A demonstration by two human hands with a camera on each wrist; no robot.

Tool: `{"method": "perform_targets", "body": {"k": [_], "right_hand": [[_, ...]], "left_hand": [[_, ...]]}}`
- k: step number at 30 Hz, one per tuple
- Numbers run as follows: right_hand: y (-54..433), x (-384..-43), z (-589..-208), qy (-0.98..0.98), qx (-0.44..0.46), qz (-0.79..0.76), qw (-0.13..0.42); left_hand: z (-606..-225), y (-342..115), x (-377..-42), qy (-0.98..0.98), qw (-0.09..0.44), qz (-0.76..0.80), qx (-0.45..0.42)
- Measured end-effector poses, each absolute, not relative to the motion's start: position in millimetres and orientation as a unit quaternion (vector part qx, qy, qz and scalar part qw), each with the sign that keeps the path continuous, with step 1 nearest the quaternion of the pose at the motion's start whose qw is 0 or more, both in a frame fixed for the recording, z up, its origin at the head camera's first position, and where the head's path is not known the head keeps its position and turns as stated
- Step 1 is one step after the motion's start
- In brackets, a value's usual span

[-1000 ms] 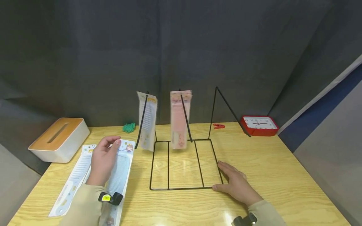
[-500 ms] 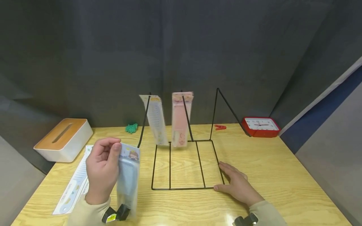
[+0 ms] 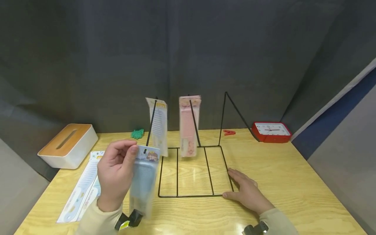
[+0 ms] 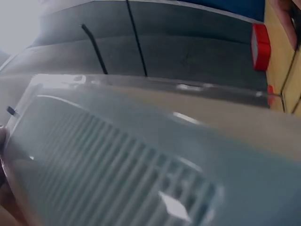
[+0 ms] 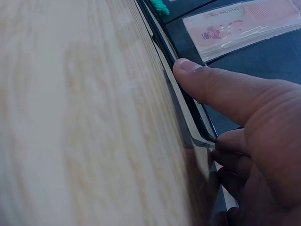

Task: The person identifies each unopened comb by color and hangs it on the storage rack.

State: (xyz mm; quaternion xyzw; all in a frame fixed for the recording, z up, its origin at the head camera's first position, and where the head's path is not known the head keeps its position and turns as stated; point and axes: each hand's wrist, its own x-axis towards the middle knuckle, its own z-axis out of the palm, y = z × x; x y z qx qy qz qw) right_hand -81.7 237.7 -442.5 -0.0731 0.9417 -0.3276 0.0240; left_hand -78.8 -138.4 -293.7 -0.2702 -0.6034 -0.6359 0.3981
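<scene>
My left hand (image 3: 117,173) pinches the top card of a packaged blue comb (image 3: 144,178) between thumb and fingers, and the pack hangs down. The black end of the rack's left hook (image 3: 151,125) shows at the slot in that card. In the left wrist view, the blue comb (image 4: 108,160) fills much of the frame inside its clear plastic. My right hand (image 3: 245,191) rests at the front right corner of the black wire rack (image 3: 194,196), thumb on the front bar and fingers at the side bar. A packaged light-coloured comb (image 3: 158,127) hangs on the left hook, and pink combs (image 3: 188,127) on the middle one.
More packaged combs (image 3: 82,189) lie on the table at the left. Behind them stands a tissue box (image 3: 73,147) with a wooden lid. A green bundle (image 3: 137,134), a red clip (image 3: 229,132) and a red clock (image 3: 271,132) sit along the back. The right hook (image 3: 237,109) holds nothing.
My left hand has lifted the blue comb pack from the table and carried it right to the left hook's end. The hanging light-coloured pack has swung. My right hand stays at the rack corner.
</scene>
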Motion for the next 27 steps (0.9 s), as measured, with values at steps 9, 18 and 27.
{"method": "perform_targets", "body": {"k": [9,18,27], "right_hand": [[239,-81,-441,0.941,-0.067,-0.33,0.028],[239,-81,-439,0.941,-0.06,-0.33,0.036],[238,-81,-439,0.94,-0.064,-0.334,0.035]], "left_hand": [[-299,-143,-92,-0.688,0.389,-0.565,-0.235],[-288,-143,-133,-0.743,0.37,-0.52,-0.202],[-269,-146,-190,-0.823,0.34,-0.431,-0.146]]}}
